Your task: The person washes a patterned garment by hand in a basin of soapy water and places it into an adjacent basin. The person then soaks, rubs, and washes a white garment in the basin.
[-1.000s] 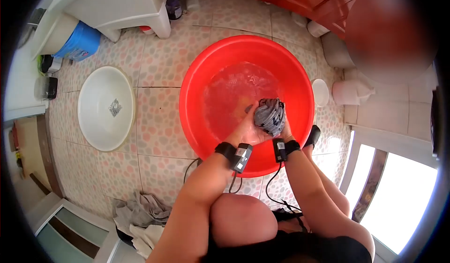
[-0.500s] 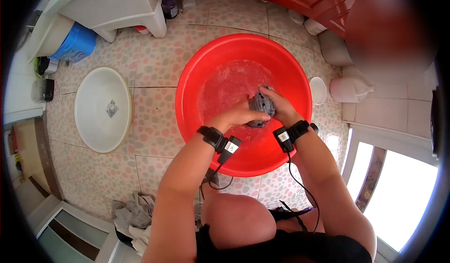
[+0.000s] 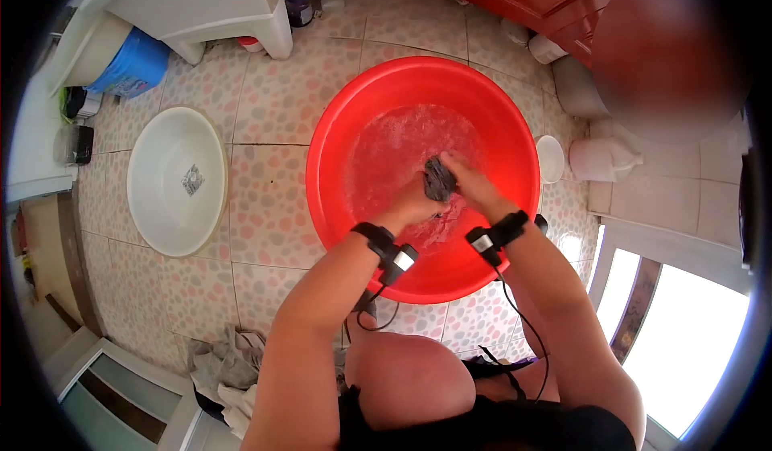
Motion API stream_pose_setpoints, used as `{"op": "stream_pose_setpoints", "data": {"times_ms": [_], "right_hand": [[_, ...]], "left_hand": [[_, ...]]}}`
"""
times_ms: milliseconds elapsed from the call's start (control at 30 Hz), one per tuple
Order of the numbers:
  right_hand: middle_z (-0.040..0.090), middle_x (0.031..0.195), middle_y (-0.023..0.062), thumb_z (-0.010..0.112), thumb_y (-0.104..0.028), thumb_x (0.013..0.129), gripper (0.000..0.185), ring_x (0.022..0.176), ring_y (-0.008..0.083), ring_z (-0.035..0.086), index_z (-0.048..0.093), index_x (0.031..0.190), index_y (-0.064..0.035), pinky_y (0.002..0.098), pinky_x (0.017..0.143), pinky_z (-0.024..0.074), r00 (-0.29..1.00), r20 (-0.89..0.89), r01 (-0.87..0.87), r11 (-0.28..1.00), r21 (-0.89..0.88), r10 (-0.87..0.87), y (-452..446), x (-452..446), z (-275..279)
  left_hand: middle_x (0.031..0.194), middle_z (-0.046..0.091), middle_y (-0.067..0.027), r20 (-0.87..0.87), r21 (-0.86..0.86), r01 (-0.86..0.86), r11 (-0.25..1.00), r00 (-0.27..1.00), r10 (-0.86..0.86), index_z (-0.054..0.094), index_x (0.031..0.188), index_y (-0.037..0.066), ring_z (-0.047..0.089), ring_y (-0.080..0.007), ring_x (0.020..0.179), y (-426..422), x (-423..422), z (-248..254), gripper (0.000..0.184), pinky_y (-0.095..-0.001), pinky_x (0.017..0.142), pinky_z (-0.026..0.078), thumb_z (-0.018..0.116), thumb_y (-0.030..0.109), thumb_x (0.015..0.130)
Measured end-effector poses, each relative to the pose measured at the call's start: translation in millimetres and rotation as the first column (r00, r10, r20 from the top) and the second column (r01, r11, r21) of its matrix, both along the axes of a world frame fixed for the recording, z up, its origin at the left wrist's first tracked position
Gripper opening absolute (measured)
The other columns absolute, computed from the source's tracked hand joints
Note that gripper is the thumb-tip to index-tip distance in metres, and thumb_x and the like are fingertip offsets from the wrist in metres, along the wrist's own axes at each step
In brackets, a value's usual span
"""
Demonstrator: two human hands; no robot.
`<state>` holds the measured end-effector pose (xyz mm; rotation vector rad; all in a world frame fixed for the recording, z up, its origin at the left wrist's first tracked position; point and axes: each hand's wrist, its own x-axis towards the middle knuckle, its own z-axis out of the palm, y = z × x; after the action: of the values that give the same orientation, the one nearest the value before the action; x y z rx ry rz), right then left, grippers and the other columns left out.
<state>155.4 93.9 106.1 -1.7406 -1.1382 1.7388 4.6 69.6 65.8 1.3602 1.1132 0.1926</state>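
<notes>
Inside a big red basin point(image 3: 330, 234) with shallow sudsy water point(image 3: 386, 141), both my hands grip a wet, bunched dark grey cloth point(image 3: 439, 179). My left hand point(image 3: 414, 203) is closed on its left and lower side. On the upper right side, my right hand point(image 3: 473, 184) has its fingers wrapped round it. Parts of the fingertips are hidden by the cloth and the hands. The cloth's exact kind does not show. Black straps with small cabled boxes sit on both wrists.
A white basin point(image 3: 141, 202) stands on the tiled floor to the left. A blue bucket point(image 3: 133, 61) is at the upper left. Right of the red basin are a small white bowl point(image 3: 550, 159) and a white jug point(image 3: 599, 160). Grey cloths point(image 3: 229, 362) lie at the lower left.
My hands have drawn the grey cloth slightly left and squeezed it into a smaller, darker bunch. Water now splashes beneath it. The view has shifted slightly.
</notes>
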Motion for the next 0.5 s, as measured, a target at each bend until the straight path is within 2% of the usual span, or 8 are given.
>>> {"op": "stream_pose_setpoints", "data": {"times_ms": [33, 67, 133, 167, 200, 267, 367, 500], "right_hand": [[0.055, 0.113, 0.0125, 0.055, -0.044, 0.082, 0.057, 0.101, 0.0251, 0.054, 0.045, 0.121, -0.0027, 0.0342, 0.086, 0.0418, 0.893, -0.442, 0.032, 0.993, -0.114, -0.08, 1, 7, 12], [0.055, 0.113, 0.0125, 0.055, -0.044, 0.082, 0.057, 0.101, 0.0251, 0.054, 0.045, 0.121, -0.0027, 0.0342, 0.086, 0.0418, 0.894, -0.44, 0.036, 0.993, -0.111, -0.082, 2, 14, 26], [0.045, 0.125, 0.0097, 0.056, -0.041, 0.083, 0.07, 0.107, 0.0246, 0.049, 0.024, 0.136, -0.0087, 0.0347, 0.091, 0.0382, 0.835, -0.527, 0.083, 0.983, -0.162, -0.158, 1, 22, 49], [0.045, 0.125, 0.0097, 0.056, -0.041, 0.083, 0.07, 0.107, 0.0246, 0.049, 0.024, 0.136, -0.0087, 0.0347, 0.091, 0.0382, 0.836, -0.526, 0.083, 0.984, -0.159, -0.156, -2, 22, 49], [0.043, 0.126, 0.0098, 0.057, -0.039, 0.082, 0.076, 0.107, 0.0241, 0.049, 0.015, 0.138, -0.0095, 0.0347, 0.09, 0.0392, 0.815, -0.565, 0.076, 0.991, -0.109, -0.124, -4, 21, 47], [0.041, 0.127, 0.01, 0.059, -0.037, 0.081, 0.084, 0.106, 0.0237, 0.049, 0.006, 0.14, -0.0102, 0.0347, 0.089, 0.0402, 0.79, -0.607, 0.063, 0.996, -0.056, -0.085, -5, 15, 50], [0.046, 0.119, 0.0106, 0.063, -0.03, 0.079, 0.077, 0.102, 0.0201, 0.05, 0.018, 0.138, -0.0083, 0.0323, 0.087, 0.0415, 0.74, -0.672, 0.033, 0.998, 0.052, 0.01, -5, -2, 73], [0.056, 0.1, 0.0072, 0.067, -0.02, 0.074, 0.052, 0.091, 0.0162, 0.055, 0.046, 0.119, -0.0039, 0.0283, 0.08, 0.0444, 0.874, -0.468, -0.111, 0.991, 0.07, 0.131, -1, -11, 90]], "left_hand": [[0.101, 0.057, -0.0099, 0.373, -0.311, 0.071, 0.948, 0.926, 0.053, 0.043, 0.117, 0.003, 0.057, -0.023, 0.085, 4, -4, -13, 0.049, -0.0343, 0.068, 0.046, 0.06, 0.03, 0.079], [0.101, 0.057, -0.0099, 0.376, -0.308, 0.075, 0.948, 0.926, 0.049, 0.043, 0.117, 0.003, 0.057, -0.023, 0.085, 6, -13, -5, 0.049, -0.0343, 0.068, 0.046, 0.06, 0.03, 0.079], [0.1, 0.057, -0.0074, 0.581, -0.722, 0.172, 0.67, 0.677, 0.451, 0.047, 0.115, 0.004, 0.056, -0.0175, 0.084, 10, -31, 27, 0.041, -0.0307, 0.067, 0.044, 0.056, 0.027, 0.083], [0.099, 0.058, -0.0096, 0.601, -0.776, 0.212, 0.594, 0.532, 0.596, 0.046, 0.115, 0.003, 0.057, -0.0194, 0.082, 6, -31, 34, 0.04, -0.0318, 0.066, 0.044, 0.054, 0.025, 0.083], [0.099, 0.058, -0.0096, 0.604, -0.774, 0.211, 0.597, 0.531, 0.595, 0.046, 0.115, 0.003, 0.057, -0.0194, 0.082, 3, -30, 43, 0.04, -0.0318, 0.066, 0.044, 0.054, 0.025, 0.083], [0.1, 0.059, -0.0109, 0.547, -0.811, 0.443, 0.383, 0.341, 0.764, 0.046, 0.115, 0.004, 0.058, -0.0208, 0.084, -2, -28, 58, 0.038, -0.0343, 0.066, 0.046, 0.054, 0.024, 0.083], [0.104, 0.057, -0.0119, 0.605, -0.781, 0.454, 0.428, 0.386, 0.696, 0.046, 0.116, 0.005, 0.058, -0.0224, 0.088, -7, -26, 59, 0.038, -0.0376, 0.067, 0.049, 0.054, 0.023, 0.083], [0.104, 0.057, -0.0111, 0.612, -0.788, 0.336, 0.517, 0.526, 0.591, 0.046, 0.116, 0.006, 0.057, -0.0219, 0.093, -5, -29, 68, 0.039, -0.0396, 0.07, 0.051, 0.057, 0.022, 0.082]]}}
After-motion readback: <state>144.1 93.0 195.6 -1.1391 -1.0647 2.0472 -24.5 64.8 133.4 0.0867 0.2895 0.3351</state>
